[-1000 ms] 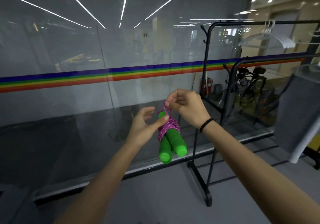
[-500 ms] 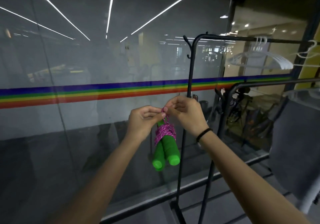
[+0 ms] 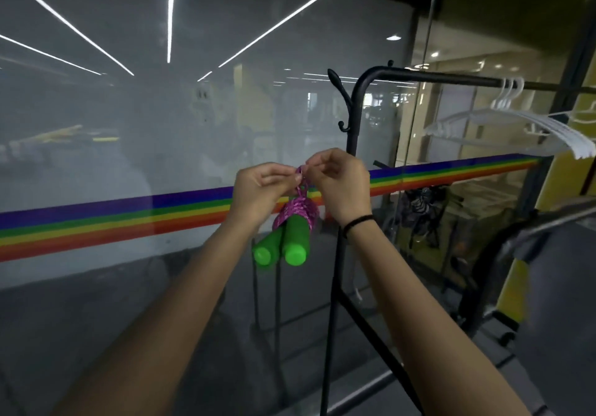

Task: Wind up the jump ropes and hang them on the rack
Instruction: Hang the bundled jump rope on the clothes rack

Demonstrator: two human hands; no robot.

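A jump rope (image 3: 292, 232) with two green handles hangs in front of me, its pink cord wound tightly round the handles' upper ends. A small loop of the cord sticks up at the top. My left hand (image 3: 258, 193) and my right hand (image 3: 342, 183) both pinch that loop from either side, fingertips almost meeting. The black metal rack (image 3: 350, 119) stands just behind my right hand, with side hooks (image 3: 340, 93) near its top corner, above my hands.
A glass wall with a rainbow stripe (image 3: 113, 219) runs behind the rack. White hangers (image 3: 516, 119) hang on the rack's top bar at the right. A second dark rail (image 3: 532, 225) and grey fabric sit low at the right.
Both hands have lifted the wound rope higher and nearer the rack's post. My left hand went from steadying the bundle to pinching the loop. The view has tilted up and the rack looks closer.
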